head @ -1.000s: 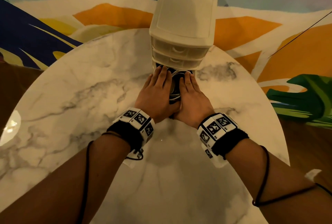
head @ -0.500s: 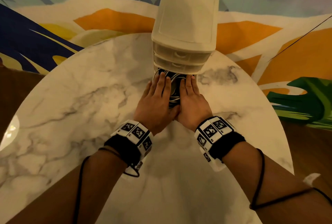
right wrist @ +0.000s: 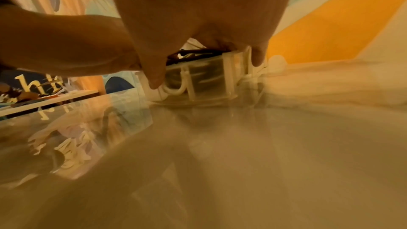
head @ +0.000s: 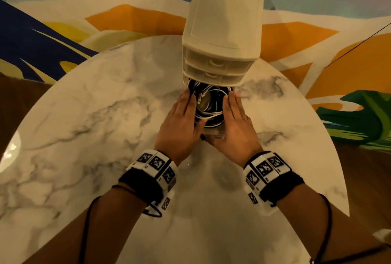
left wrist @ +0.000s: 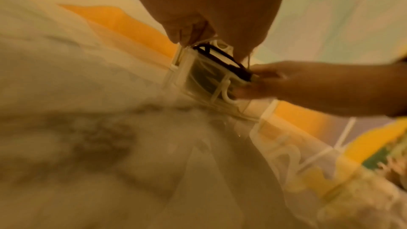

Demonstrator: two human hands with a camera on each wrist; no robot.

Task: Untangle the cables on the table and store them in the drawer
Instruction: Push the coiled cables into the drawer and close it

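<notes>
A white three-drawer unit (head: 222, 20) stands at the back of the marble table (head: 95, 126). Its bottom drawer (head: 213, 133) is pulled out toward me and holds coiled black and white cables (head: 209, 105). My left hand (head: 178, 122) lies along the drawer's left side with fingers straight. My right hand (head: 237, 124) lies along the right side in the same way. Both thumbs meet at the drawer front. In the right wrist view the clear drawer (right wrist: 204, 79) shows the cables (right wrist: 193, 53) heaped to its rim, and my thumb (right wrist: 154, 74) presses beside the handle (right wrist: 176, 90).
The two upper drawers (head: 218, 65) are closed. The round table's edge curves close behind and to the right of the unit. A painted wall (head: 63, 20) rises beyond it. Bare marble stretches left of and in front of my hands.
Both hands lay side by side on top of the cables; they have spread apart to the drawer's two sides, which uncovers the coils.
</notes>
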